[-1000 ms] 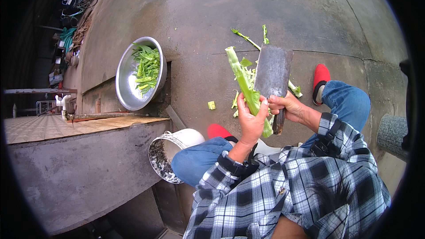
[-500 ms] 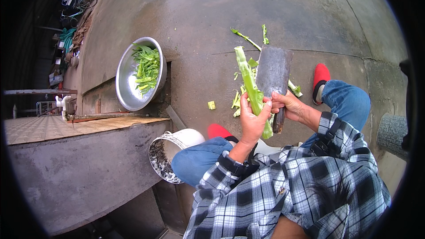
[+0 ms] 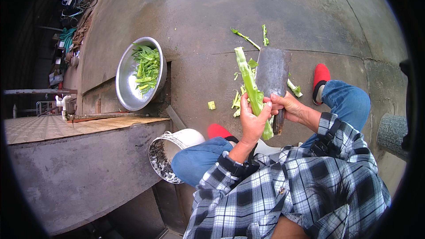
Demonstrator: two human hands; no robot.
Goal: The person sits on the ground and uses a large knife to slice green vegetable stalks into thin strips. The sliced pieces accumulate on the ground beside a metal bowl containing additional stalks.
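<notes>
My left hand is closed around a thick pale-green vegetable stalk, which slants up and away, its lower end showing below the fingers. Beside it, my right hand grips a cleaver where blade and dark handle meet, the broad grey blade pointing away from me. The fingertips of both hands come close together between stalk and cleaver; whether they touch is hard to tell. Cut green pieces lie on the ground behind the left hand, partly hidden by the stalk. A trimmed stalk end lies right of the blade.
A metal basin with cut greens stands to the left. Nearer is a white bucket with residue inside, against my left knee, beside a concrete ledge. A single green chunk and thin stems lie on the concrete floor.
The cleaver has shifted very slightly to the left, toward the stalk. Both hands keep their holds, and the stalk stays almost where it was.
</notes>
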